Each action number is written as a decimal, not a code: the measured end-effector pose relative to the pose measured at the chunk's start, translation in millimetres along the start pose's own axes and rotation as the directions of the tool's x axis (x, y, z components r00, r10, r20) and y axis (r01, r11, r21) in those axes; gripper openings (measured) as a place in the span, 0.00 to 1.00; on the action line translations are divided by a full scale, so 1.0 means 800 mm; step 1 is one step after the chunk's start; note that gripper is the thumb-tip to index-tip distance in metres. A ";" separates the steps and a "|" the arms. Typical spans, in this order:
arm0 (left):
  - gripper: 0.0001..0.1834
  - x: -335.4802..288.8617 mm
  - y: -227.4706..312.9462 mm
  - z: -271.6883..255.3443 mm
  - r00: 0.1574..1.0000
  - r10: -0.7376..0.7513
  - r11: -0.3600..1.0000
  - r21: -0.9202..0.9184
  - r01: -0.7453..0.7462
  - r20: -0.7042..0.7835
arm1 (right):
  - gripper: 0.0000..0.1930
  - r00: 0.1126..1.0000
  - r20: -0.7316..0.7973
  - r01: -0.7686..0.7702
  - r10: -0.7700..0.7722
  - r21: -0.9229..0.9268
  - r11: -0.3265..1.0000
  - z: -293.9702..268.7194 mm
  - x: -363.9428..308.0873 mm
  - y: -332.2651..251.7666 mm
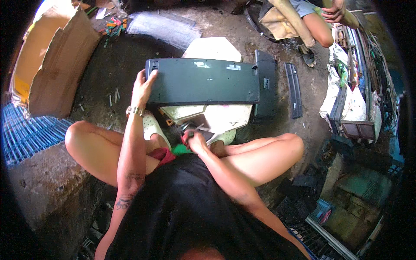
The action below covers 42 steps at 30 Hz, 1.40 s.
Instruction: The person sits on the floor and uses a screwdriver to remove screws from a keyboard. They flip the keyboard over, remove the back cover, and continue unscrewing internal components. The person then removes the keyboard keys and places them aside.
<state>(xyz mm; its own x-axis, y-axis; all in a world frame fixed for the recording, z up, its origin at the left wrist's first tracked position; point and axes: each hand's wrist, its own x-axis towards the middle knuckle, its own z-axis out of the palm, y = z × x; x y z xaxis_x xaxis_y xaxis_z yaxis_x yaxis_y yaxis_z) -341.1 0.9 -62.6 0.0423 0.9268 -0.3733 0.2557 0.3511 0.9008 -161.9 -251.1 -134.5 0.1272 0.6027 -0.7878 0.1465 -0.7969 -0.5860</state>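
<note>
A dark keyboard (203,82) lies underside up across a white board (227,116), with small labels along its far edge. My left hand (142,89) is closed on its left end, thumb on top and the other fingers partly hidden. Nearer my lap, between my feet, my right hand (196,141) is wrapped round a red-and-black tool (187,135). The tool's exact kind is hard to make out; its front points away from me, short of the keyboard. Just past the keyboard's right end lies a second dark panel (266,86) with a label.
A black slatted strip (293,91) lies farther right on the dirt floor. An open cardboard box (60,60) stands at far left, above a blue grate (34,132). Another person's hand (333,12) and leg show at far right, near piled scrap and white bags (356,104).
</note>
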 end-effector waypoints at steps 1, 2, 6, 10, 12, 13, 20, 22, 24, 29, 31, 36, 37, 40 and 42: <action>0.44 -0.003 0.003 -0.003 0.998 0.012 1.000 -0.010 -0.012 -0.060 | 0.12 0.956 0.007 0.281 -0.292 -0.292 0.914 -0.025 -0.039 -0.014; 0.39 -0.002 0.011 -0.008 0.988 0.042 0.991 0.132 -0.022 -0.151 | 0.15 0.964 0.057 0.264 -0.261 -0.357 0.896 -0.054 -0.076 -0.032; 0.22 -0.023 0.063 -0.007 0.890 0.363 0.932 0.130 -0.339 -0.275 | 0.19 0.808 -0.075 0.394 -0.584 -0.668 0.631 -0.184 -0.168 -0.139; 0.15 -0.038 0.132 0.029 0.815 0.572 0.818 0.149 -0.556 -0.096 | 0.14 0.819 -0.141 0.102 -0.557 -0.919 0.382 -0.274 -0.182 -0.257; 0.14 -0.033 0.159 0.053 0.775 0.630 0.747 0.239 -0.620 0.043 | 0.13 0.729 -0.077 0.172 -0.680 -0.941 0.290 -0.288 -0.170 -0.306; 0.17 -0.027 0.169 0.066 0.752 0.637 0.686 0.322 -0.653 0.168 | 0.12 0.684 -0.062 0.183 -0.727 -0.950 0.253 -0.289 -0.161 -0.328; 0.19 0.021 0.197 0.146 0.470 0.547 0.514 0.165 -0.842 0.693 | 0.10 0.460 0.079 0.430 -0.884 -0.891 0.145 -0.266 -0.110 -0.424; 0.11 0.031 0.198 0.152 0.552 0.535 0.587 0.189 -0.788 0.640 | 0.10 0.445 0.096 0.424 -0.891 -0.899 0.115 -0.259 -0.100 -0.432; 0.11 0.040 0.195 0.154 0.579 0.504 0.544 0.285 -0.789 0.641 | 0.10 0.438 0.113 0.402 -0.892 -0.912 0.082 -0.256 -0.093 -0.435; 0.10 0.056 0.174 0.160 0.557 0.560 0.523 0.259 -0.812 0.613 | 0.10 0.465 0.097 0.402 -0.880 -0.909 0.112 -0.254 -0.082 -0.433; 0.10 0.059 0.168 0.161 0.568 0.557 0.548 0.246 -0.800 0.606 | 0.10 0.463 0.093 0.406 -0.881 -0.906 0.117 -0.252 -0.080 -0.432; 0.10 0.047 0.174 0.155 0.559 0.553 0.571 0.208 -0.794 0.617 | 0.12 0.515 0.103 0.303 -0.851 -0.950 0.069 -0.246 -0.075 -0.437; 0.10 0.041 0.177 0.153 0.537 0.577 0.581 0.153 -0.799 0.616 | 0.12 0.531 0.108 0.255 -0.840 -0.966 0.036 -0.245 -0.074 -0.439; 0.08 0.026 0.184 0.151 0.552 0.568 0.655 0.070 -0.752 0.611 | 0.12 0.615 0.124 0.235 -0.779 -0.971 0.032 -0.243 -0.066 -0.444; 0.09 0.024 0.186 0.151 0.529 0.588 0.673 -0.007 -0.740 0.612 | 0.11 0.562 0.214 0.336 -0.799 -0.942 -0.016 -0.243 -0.063 -0.447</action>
<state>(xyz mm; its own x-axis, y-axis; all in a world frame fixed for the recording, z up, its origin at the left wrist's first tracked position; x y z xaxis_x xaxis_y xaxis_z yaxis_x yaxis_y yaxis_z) -185.3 54.9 37.8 0.7638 0.6149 0.1961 0.1339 -0.4482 0.8839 -30.1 11.4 151.6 -0.2552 0.9668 -0.0144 0.9643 0.2534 -0.0769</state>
